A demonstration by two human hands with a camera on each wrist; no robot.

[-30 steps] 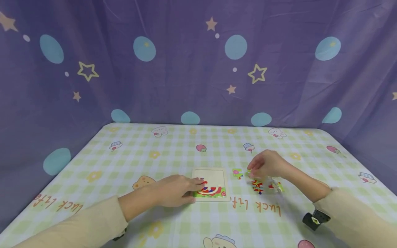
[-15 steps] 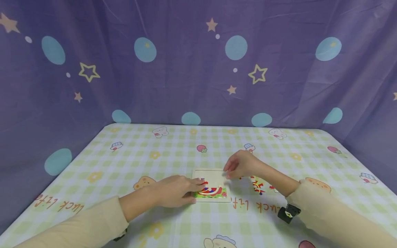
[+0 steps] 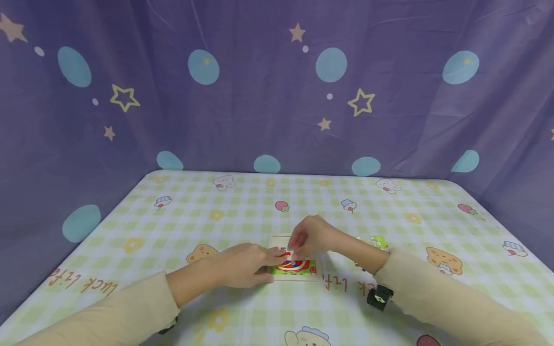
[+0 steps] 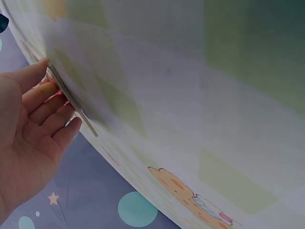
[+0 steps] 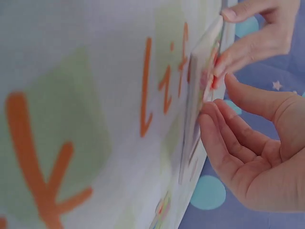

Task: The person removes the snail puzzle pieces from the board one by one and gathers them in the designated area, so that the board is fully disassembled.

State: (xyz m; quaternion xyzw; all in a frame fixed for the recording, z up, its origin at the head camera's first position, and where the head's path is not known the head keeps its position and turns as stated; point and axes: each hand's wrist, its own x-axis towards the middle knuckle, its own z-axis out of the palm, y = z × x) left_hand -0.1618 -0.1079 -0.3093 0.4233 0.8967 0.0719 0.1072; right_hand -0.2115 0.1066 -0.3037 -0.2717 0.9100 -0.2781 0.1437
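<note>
A square puzzle board [image 3: 318, 275] with a pale raised rim lies on the table. Colourful pieces [image 3: 298, 270] in red, blue, white and green fill its near part. My left hand [image 3: 242, 265] rests at the board's left side, forefinger reaching over the pieces and thumb by the near left corner. In the left wrist view, the thumb of that hand [image 4: 33, 112] touches the board's edge [image 4: 71, 98]. Over the board, my right hand [image 3: 313, 238] pinches a puzzle piece between thumb and fingers. The piece is mostly hidden, so its picture cannot be made out.
Loose puzzle pieces lie right of the board, partly covered by the right forearm; a green one [image 3: 379, 241] shows beyond it. A checked cloth [image 3: 242, 202] with printed figures covers the table, and a purple curtain [image 3: 259, 110] hangs behind.
My right hand has moved left from the loose pieces, past the board's right rim, to over its middle. The left hand stays at the board's left side.
</note>
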